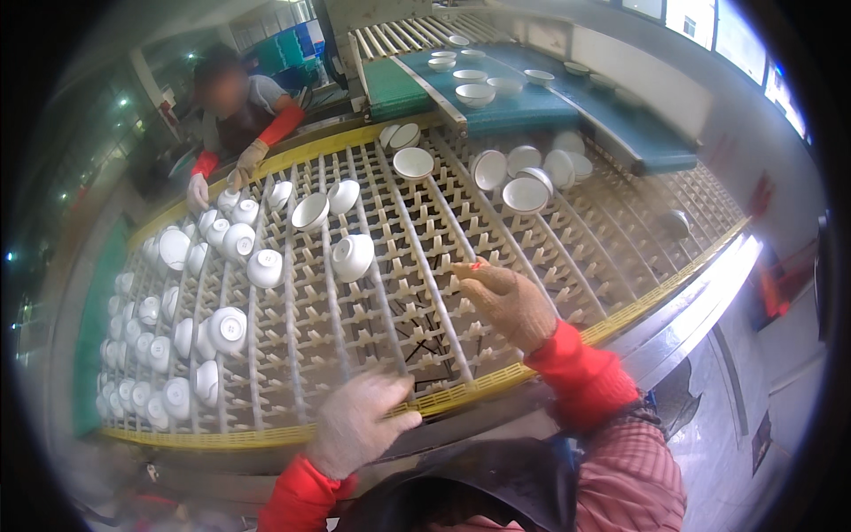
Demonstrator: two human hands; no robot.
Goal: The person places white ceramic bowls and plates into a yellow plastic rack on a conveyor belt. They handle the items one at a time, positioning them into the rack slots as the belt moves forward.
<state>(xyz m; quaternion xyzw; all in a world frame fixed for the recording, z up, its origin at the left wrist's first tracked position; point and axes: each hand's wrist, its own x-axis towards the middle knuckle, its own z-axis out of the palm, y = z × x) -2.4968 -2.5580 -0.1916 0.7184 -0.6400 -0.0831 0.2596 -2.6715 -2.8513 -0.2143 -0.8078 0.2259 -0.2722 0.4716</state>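
My left hand [359, 423], in a pale knit glove, hovers at the near yellow edge of a pegged rack conveyor [425, 292], thumb apart and nothing in it. Over the rack to its right is my right hand [506, 304], in a tan glove with a red mark at a fingertip; its fingers reach out and hold nothing. A tilted white bowl [352, 258] lies on the pegs beyond my left hand. Farther back, a bowl with a dark rim [413, 163] rests facing up. A cluster of bowls [526, 195] sits before the belt's end.
Many upturned white bowls [229, 330] stand in rows at the left. A co-worker's gloved hand [250, 163] touches bowls across the rack. Teal belts [518, 120] carrying more bowls end above the rack. A yellow guard rail [479, 394] runs along the near side.
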